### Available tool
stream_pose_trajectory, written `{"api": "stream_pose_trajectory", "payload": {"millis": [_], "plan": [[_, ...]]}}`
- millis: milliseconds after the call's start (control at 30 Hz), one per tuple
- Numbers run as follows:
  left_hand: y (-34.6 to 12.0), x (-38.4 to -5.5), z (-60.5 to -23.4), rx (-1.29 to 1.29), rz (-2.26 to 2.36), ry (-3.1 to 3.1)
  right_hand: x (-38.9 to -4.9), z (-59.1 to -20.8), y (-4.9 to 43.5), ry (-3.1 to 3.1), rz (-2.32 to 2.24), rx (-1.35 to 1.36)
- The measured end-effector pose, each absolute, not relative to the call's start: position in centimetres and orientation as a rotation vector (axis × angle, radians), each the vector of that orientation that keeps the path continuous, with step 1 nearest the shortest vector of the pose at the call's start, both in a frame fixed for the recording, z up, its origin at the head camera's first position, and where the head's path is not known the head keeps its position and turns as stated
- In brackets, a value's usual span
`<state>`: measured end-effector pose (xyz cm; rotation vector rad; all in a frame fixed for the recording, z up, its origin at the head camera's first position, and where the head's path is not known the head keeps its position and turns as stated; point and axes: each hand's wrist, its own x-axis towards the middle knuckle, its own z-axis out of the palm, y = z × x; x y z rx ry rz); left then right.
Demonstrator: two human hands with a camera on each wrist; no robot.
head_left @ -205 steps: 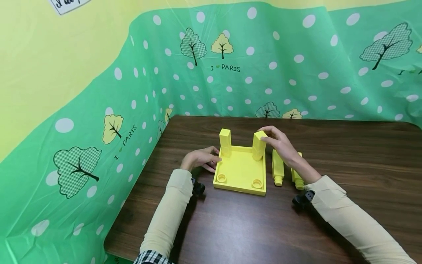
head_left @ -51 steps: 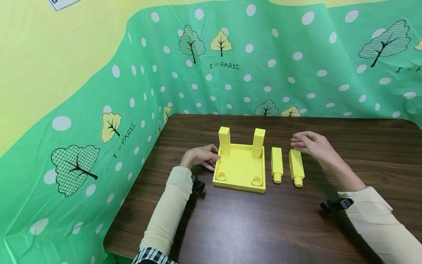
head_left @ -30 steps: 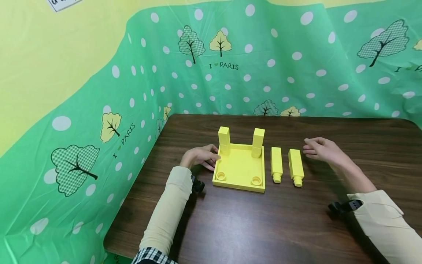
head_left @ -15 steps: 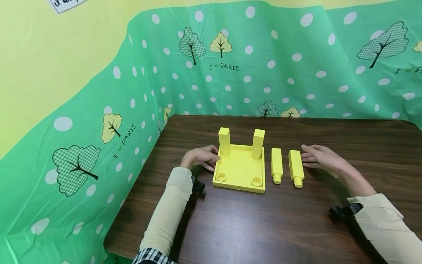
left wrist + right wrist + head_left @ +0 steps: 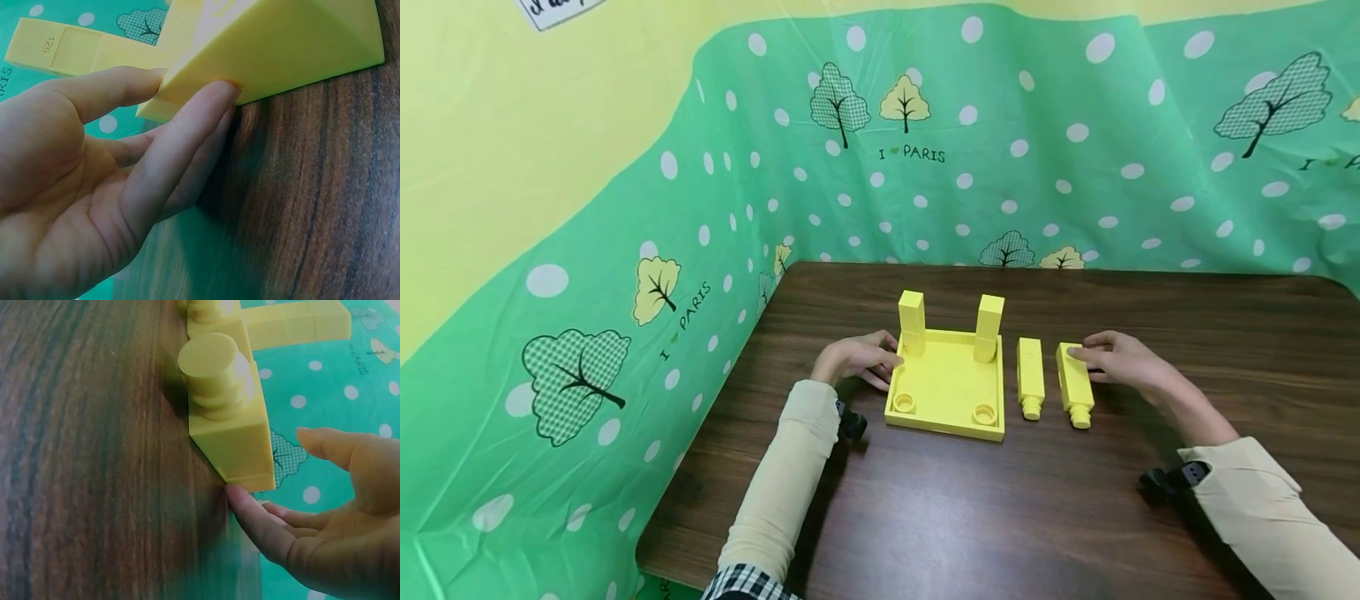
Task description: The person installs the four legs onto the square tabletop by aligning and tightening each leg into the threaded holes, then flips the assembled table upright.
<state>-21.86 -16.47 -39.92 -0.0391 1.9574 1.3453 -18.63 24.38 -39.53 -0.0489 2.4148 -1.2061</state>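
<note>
A yellow square tabletop (image 5: 951, 379) with a raised rim lies underside up, with two round sockets in its near corners. Two yellow legs (image 5: 912, 321) stand upright at its far corners. My left hand (image 5: 859, 360) rests at its left side; in the left wrist view, thumb and fingers touch the edge, fingers fairly straight. Right of the tabletop lie two loose legs, an inner leg (image 5: 1031, 375) and an outer leg (image 5: 1075, 379), their round threaded-looking ends toward me. My right hand (image 5: 1123, 362) is at the outer leg, a fingertip against its right side and the thumb spread above.
The dark wooden table (image 5: 955, 517) carries all the parts. A green and yellow printed cloth (image 5: 1037, 150) hangs along its back and left sides. Both wrists wear a small black camera (image 5: 1172, 482).
Earlier my right hand was at the top of the far right upright leg. It then went right, past the loose legs, and has now come back left to the outer leg. Left hand unmoved.
</note>
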Motion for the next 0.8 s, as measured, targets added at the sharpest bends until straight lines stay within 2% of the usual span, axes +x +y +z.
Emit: {"api": "stream_pose_trajectory", "payload": {"millis": [800], "plan": [[-16.6,-22.0,-40.2,-0.03,1.345,1.952,-18.6,-39.0,22.9,2.685,-0.775,-0.121]]}}
